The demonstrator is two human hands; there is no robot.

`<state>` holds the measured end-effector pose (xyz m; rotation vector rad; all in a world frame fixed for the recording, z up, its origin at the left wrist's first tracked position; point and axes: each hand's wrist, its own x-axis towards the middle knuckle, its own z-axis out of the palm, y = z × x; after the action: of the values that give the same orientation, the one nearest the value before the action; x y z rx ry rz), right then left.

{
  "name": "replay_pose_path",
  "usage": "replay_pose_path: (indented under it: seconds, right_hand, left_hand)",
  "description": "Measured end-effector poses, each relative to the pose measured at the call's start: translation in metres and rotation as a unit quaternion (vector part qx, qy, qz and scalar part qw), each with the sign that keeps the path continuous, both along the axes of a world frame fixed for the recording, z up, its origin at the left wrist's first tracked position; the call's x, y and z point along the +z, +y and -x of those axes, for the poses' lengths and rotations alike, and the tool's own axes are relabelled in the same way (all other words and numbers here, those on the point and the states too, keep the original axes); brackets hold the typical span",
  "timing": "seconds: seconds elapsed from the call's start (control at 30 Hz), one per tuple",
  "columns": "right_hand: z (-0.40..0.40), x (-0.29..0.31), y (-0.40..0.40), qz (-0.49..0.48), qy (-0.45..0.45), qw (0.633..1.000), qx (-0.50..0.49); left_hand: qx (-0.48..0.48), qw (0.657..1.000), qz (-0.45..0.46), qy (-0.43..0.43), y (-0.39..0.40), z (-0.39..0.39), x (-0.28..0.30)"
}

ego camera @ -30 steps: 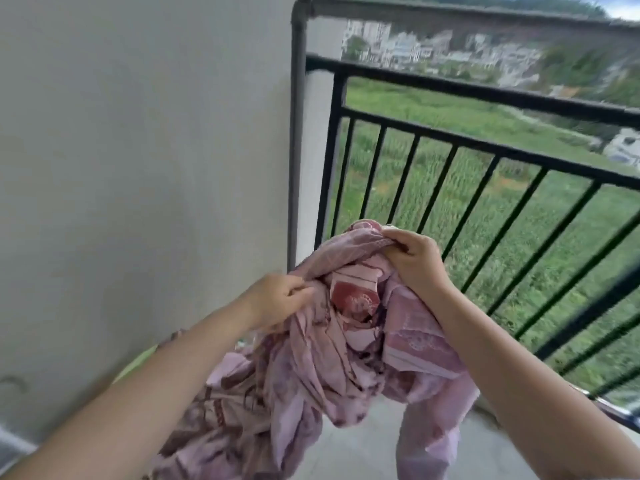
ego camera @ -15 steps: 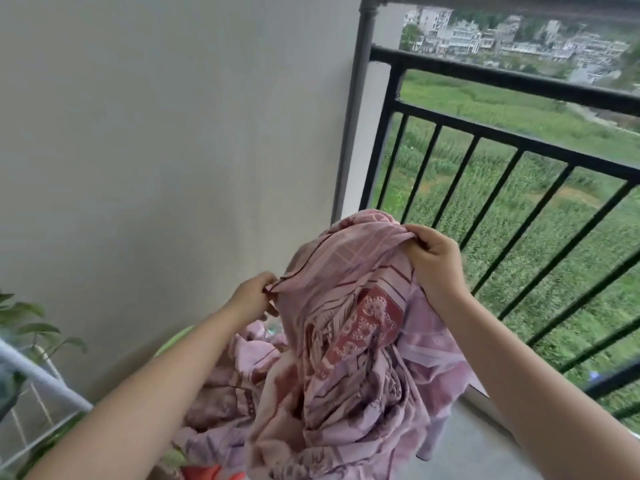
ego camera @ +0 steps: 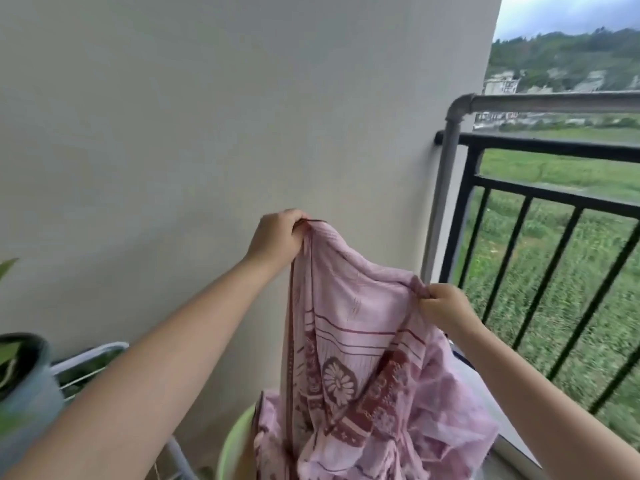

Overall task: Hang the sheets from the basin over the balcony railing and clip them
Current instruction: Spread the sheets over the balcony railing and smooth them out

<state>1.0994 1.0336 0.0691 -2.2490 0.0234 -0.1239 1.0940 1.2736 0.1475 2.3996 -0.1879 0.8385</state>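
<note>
Plain wall (ego camera: 173, 133), black balcony railing (ego camera: 554, 202)

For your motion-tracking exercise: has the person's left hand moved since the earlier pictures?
Yes. The left hand has risen and parted from the right hand, now gripping the pink patterned sheet level with the black metal railing's bars.
</note>
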Motion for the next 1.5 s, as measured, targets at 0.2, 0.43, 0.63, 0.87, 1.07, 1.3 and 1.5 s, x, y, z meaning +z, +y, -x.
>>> replay_pose_path:
  seconds: [0.2, 0.43, 0.63, 0.87, 1.07, 1.3, 1.5]
  right_hand:
    - [-0.036, 0.074, 0.071, -0.099, -0.063, 0.969, 0.219]
    - [-0.107, 0.110, 0.105, 0.003, -0.245, 0.937, 0.248]
    - [-0.159, 0.147, 0.094, -0.136, -0.284, 0.930, 0.188]
    - [-0.176, 0.168, 0.055, -0.175, -0.287, 0.932, 0.135]
    - [-0.165, 0.174, 0.033, -0.159, -0.282, 0.935, 0.143]
    - [-0.159, 0.161, 0.004, -0.107, -0.284, 0.949, 0.081]
    - [-0.152, 0.165, -0.007, -0.123, -0.314, 0.939, 0.068]
  left_hand:
    - [0.031, 0.999, -0.040, 0.003, 0.021, -0.030, 0.048]
    - [0.048, 0.994, -0.068, 0.067, 0.043, -0.062, 0.064]
    - [-0.129, 0.959, 0.201, 0.152, 0.019, -0.093, 0.030]
    - [-0.157, 0.929, 0.137, 0.305, -0.012, -0.108, -0.041]
    - [-0.070, 0.972, 0.112, 0.196, -0.034, -0.131, -0.050]
    - [-0.190, 0.932, 0.182, 0.249, -0.035, -0.130, -0.030]
    - [-0.198, 0.947, 0.099, 0.233, -0.069, -0.139, -0.065]
